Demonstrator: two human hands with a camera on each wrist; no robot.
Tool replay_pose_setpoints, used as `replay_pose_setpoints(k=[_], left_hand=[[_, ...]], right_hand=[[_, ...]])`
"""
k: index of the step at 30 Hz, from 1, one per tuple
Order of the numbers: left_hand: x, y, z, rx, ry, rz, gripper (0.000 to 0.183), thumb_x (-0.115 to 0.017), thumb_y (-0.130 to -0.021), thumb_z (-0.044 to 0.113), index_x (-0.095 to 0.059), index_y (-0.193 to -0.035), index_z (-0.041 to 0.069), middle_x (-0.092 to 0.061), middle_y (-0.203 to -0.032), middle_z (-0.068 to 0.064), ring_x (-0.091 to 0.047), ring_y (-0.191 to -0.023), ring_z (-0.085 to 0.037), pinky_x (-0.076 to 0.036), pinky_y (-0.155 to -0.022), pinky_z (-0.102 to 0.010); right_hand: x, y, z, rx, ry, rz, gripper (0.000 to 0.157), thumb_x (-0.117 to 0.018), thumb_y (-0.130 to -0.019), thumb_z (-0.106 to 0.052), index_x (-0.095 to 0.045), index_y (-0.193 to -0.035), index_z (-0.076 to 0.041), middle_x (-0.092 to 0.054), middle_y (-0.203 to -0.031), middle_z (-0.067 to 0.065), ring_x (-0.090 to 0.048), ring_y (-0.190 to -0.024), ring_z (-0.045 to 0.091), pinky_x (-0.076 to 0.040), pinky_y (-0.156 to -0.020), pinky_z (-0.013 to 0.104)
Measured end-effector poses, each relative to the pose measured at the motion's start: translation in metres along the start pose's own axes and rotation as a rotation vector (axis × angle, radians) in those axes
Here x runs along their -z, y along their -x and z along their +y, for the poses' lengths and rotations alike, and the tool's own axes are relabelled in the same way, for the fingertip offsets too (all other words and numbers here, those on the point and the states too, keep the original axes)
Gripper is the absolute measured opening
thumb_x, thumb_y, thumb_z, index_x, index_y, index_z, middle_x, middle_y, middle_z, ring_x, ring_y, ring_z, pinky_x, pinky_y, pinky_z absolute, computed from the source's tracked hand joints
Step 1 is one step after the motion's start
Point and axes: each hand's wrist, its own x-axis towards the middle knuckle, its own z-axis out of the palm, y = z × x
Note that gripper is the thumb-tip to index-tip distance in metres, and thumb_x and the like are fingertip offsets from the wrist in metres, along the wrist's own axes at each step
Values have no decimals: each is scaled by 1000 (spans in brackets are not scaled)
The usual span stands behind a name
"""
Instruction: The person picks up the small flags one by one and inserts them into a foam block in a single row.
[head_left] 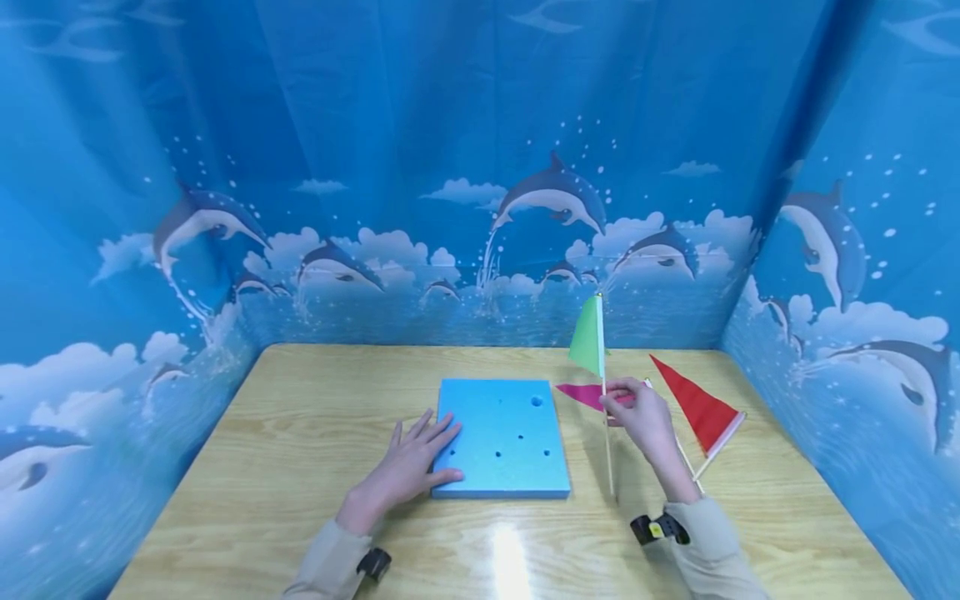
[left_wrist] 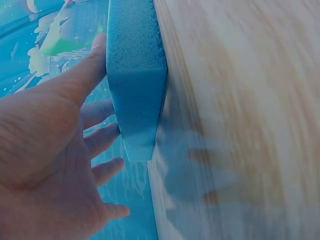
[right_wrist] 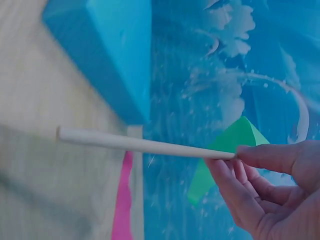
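Note:
A blue foam block (head_left: 495,433) with several small holes in its top lies flat on the table. My left hand (head_left: 408,462) rests on its left edge, fingers spread and nearly straight; the left wrist view shows the thumb and fingertips along the block's side (left_wrist: 137,90). To the right of the block, my right hand (head_left: 637,417) pinches the wooden stick of a green flag (head_left: 587,337) between thumb and fingers. The stick (right_wrist: 145,145) stands close to upright, green cloth at the top. Behind that hand lies a pink flag (head_left: 581,394), partly hidden.
A red flag (head_left: 697,404) on a stick lies on the table right of my right hand. The wooden table (head_left: 315,425) meets a blue dolphin-print curtain (head_left: 420,167) at the back and sides.

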Motion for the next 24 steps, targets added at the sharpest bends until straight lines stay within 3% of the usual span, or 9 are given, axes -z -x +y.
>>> replay_pose_setpoints(k=[13, 18, 24], left_hand=[[1, 1, -3, 2, 8, -4, 75, -55, -82, 57, -32, -143, 21, -22, -152, -2, -10, -140, -33, -4, -106, -66], [0, 1, -5, 2, 3, -14, 75, -53, -82, 59, -31, -144, 22, -21, -152, -1, -10, -140, -33, -4, -106, -66], [0, 1, -5, 16, 18, -29, 75, -53, -82, 59, -31, -144, 23, -21, -152, 0, -8, -141, -32, -3, -106, -66]], right_hand=[[-49, -13, -51, 117, -200, 86, 26, -67, -83, -9, -63, -108, -1, -65, -93, 16, -67, -73, 23, -57, -58, 26], [-71, -14, -65, 147, -286, 66, 27, -67, -84, -11, -62, -109, -3, -63, -92, 14, -66, -73, 22, -57, -59, 27], [-93, -12, -80, 162, -469, 12, 25, -67, -83, -8, -62, -107, -1, -61, -93, 18, -64, -72, 22, -58, -64, 33]])
